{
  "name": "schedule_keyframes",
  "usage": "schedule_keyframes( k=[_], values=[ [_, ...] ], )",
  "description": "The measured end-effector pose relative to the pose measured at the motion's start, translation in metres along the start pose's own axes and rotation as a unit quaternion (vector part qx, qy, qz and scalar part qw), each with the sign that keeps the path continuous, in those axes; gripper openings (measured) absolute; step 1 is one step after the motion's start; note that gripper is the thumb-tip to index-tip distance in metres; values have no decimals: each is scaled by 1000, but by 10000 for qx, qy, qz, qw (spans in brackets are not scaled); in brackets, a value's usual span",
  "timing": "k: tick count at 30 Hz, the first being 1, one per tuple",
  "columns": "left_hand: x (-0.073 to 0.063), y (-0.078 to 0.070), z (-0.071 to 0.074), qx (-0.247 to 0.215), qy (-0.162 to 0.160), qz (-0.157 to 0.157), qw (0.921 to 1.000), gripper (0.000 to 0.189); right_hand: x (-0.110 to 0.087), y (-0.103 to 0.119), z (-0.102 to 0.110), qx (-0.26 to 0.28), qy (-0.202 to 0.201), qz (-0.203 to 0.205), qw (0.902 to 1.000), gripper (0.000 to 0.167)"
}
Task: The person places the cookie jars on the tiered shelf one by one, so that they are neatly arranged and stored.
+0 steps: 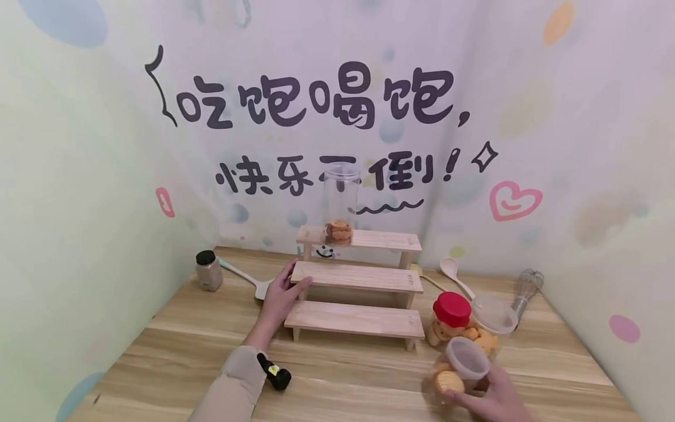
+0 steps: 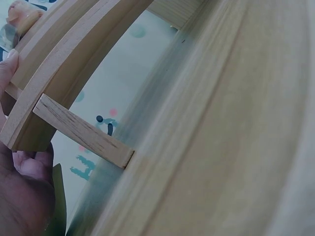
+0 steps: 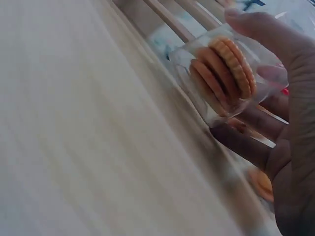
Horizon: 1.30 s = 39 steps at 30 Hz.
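Observation:
A three-tier wooden stand (image 1: pixel 353 318) stands on the table. My left hand (image 1: pixel 279 298) grips the left end of its middle shelf (image 1: pixel 358 276), and the left wrist view shows the thumb above the board with fingers beneath. At the front right, my right hand (image 1: pixel 498 397) holds a small clear jar (image 1: pixel 469 358), tilted, with ridged sandwich cookies (image 3: pixel 231 69) inside. Thumb and fingers wrap opposite sides of this jar in the right wrist view. On the top shelf a tall clear jar (image 1: pixel 341 196) stands upright with a few cookies at its bottom.
Right of the stand are a red-lidded jar (image 1: pixel 452 310) and a clear-lidded jar (image 1: pixel 495 316), both holding cookies. Behind them lie a white spoon (image 1: pixel 456 275) and a whisk (image 1: pixel 527 290). Back left are a black-lidded jar (image 1: pixel 209 272) and a spatula (image 1: pixel 248 278). Walls enclose the table.

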State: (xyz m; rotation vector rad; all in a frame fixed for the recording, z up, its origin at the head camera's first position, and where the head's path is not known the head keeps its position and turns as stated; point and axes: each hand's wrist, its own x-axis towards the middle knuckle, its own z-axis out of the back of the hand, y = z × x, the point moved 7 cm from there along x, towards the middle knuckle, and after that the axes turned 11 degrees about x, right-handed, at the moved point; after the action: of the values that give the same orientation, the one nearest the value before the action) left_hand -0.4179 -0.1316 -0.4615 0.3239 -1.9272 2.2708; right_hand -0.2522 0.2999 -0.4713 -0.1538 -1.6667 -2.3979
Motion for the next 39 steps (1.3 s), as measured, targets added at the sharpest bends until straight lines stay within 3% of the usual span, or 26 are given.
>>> schedule_keyframes(
  k=[2,5,8,11,18,25,31,34,36,39],
  values=[
    [0,0,0,43,-38,-3,10000,81,3,3,-20,290,201,122,9993,59],
    [-1,-1,1,113,-74,9,9999,80,8,11,-47,427,550,758,9947,63],
    [-1,-2,0,112,-65,1,9999,80,15,21,-72,366,858,1594,9828,66],
    [-1,-2,0,82,-48,-20,10000,80,26,29,-97,352,1163,2129,9695,65],
    [-1,1,-1,132,3,63,9999,80,41,43,-134,776,1692,2424,9521,61],
    [-1,1,-1,177,-50,28,9998,80,41,48,-132,647,1288,2768,9501,65],
    [-2,0,-4,60,20,32,10000,82,38,50,-127,548,1162,2706,9541,65],
    [-2,0,-4,89,-1,48,9999,82,38,51,-122,362,876,2858,9536,68],
    [-1,1,-3,144,-45,50,9999,81,40,54,-117,240,557,3145,9473,69],
    [0,2,0,225,-70,27,9997,79,42,66,-108,244,48,3746,9268,67]
  ],
)
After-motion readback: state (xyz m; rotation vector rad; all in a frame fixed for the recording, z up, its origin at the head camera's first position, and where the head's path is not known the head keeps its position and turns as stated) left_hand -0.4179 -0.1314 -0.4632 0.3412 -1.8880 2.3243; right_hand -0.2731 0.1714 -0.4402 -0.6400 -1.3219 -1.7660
